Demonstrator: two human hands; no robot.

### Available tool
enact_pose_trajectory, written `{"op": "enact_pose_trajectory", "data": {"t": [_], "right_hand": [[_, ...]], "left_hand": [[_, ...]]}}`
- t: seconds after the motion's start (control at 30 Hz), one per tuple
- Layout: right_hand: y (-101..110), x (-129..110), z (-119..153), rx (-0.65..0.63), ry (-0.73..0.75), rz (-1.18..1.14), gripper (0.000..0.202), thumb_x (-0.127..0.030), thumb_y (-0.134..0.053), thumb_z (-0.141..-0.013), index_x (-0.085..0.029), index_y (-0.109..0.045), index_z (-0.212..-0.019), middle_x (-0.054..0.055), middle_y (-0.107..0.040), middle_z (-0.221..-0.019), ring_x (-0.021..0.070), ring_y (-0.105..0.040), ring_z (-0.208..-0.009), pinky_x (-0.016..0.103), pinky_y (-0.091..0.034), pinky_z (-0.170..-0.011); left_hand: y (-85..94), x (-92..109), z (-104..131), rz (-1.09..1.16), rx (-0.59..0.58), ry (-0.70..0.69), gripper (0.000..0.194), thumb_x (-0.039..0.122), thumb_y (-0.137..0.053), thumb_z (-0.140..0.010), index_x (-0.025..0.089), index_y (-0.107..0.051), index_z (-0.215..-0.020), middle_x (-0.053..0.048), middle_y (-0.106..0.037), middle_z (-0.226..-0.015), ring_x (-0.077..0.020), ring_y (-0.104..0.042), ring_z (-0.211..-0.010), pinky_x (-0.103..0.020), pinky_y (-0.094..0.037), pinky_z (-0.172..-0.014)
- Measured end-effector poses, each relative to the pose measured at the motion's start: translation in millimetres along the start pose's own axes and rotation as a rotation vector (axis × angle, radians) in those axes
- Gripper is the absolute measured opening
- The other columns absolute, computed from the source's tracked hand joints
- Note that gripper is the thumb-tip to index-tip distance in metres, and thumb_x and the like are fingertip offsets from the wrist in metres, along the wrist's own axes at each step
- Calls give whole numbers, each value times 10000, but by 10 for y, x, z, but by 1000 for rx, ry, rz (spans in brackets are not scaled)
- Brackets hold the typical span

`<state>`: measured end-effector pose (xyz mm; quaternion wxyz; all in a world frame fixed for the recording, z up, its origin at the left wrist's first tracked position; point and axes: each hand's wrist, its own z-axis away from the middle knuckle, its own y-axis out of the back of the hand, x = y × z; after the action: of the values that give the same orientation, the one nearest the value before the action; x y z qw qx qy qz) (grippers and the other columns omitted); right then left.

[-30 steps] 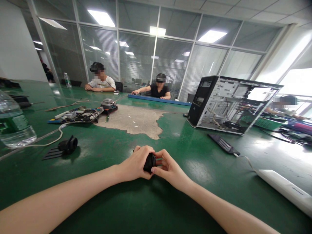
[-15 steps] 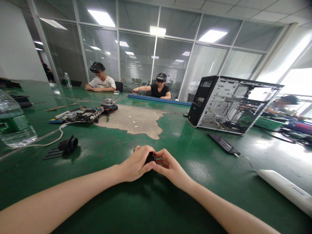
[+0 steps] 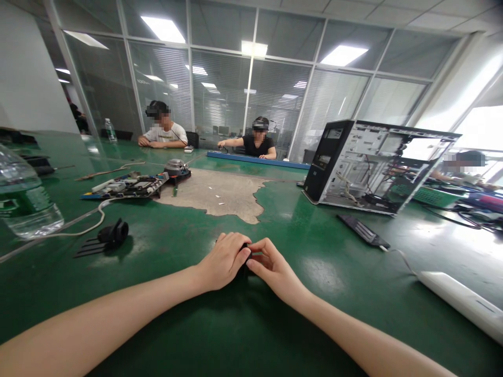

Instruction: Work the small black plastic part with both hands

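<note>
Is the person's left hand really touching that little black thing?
Touching. The head view shows the left hand wrapped over the black thing, right against it with no gap and hiding most of it.

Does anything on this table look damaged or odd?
Yes. Beyond the left hand and right hand, the green table has a ragged bare patch, as if its covering had come off. On the right, the PC case stands with its side open, exposing wires and metal framework inside.
</note>
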<state>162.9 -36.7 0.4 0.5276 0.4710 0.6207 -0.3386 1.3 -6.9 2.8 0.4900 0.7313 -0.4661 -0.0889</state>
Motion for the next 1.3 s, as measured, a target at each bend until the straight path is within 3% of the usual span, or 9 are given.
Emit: {"op": "enact_pose_trajectory", "data": {"t": [0.33, 0.47, 0.57, 0.67, 0.87, 1.03, 1.3], "right_hand": [[-27, 28, -23, 83, 34, 71, 238, -296, -626, -707, -218, -430, -818, -9, -510, -890, 134, -543, -854, 244, -477, -674], [-12, 2, -51, 122, 7, 73, 258, -279, -648, -667, -212, -428, -783, -14, -528, -838, 136, -553, -799, 271, -473, -683], [-2, -9, -67, 153, -14, 64, 265, -280, -646, -659, -208, -426, -788, -13, -545, -822, 136, -563, -759, 287, -466, -687], [12, 5, -73, 188, -38, 42, 270, -286, -638, -667, -210, -412, -794, -13, -554, -800, 126, -560, -707, 283, -462, -661], [14, 7, -64, 216, -75, -18, 308, -325, -656, -648, -214, -404, -785, -30, -552, -767, 107, -549, -660, 262, -471, -616], [33, -20, -52, 201, -139, -64, 301, -365, -641, -667, -213, -422, -805, -39, -555, -760, 86, -553, -633, 231, -483, -592], [96, 8, 0, 176, -115, 43, 295, -407, -624, -677, -205, -477, -833, -24, -520, -838, 68, -534, -574, 238, -484, -567]], "left_hand": [[-1, 29, -1, 24, 21, 13, 302, 375, -292, -893, 176, -352, -1112, -82, -489, -1025, -212, -453, -948, -390, -321, -854], [118, 26, -7, 71, -90, -45, 500, 449, -471, -796, 175, -293, -1174, -105, -419, -1113, -244, -410, -1038, -416, -337, -896], [169, -7, 27, 84, -96, -89, 708, 421, -626, -671, 177, -243, -1213, -125, -345, -1213, -262, -363, -1119, -405, -337, -935], [145, -41, 59, -71, -38, -67, 633, 334, -629, -688, 168, -290, -1196, -133, -372, -1218, -276, -351, -1139, -431, -290, -969], [58, -66, -33, -221, -155, -57, 650, 370, -642, -702, 119, -310, -1201, -145, -487, -1125, -282, -442, -1029, -432, -336, -898], [38, -72, -79, -94, -218, 21, 641, 430, -602, -722, 127, -313, -1208, -136, -481, -1086, -270, -453, -963, -411, -388, -826], [-94, 14, 30, 142, -176, 153, 607, 377, -585, -727, 176, -288, -1217, -112, -452, -1148, -259, -429, -1006, -434, -350, -870]]}}
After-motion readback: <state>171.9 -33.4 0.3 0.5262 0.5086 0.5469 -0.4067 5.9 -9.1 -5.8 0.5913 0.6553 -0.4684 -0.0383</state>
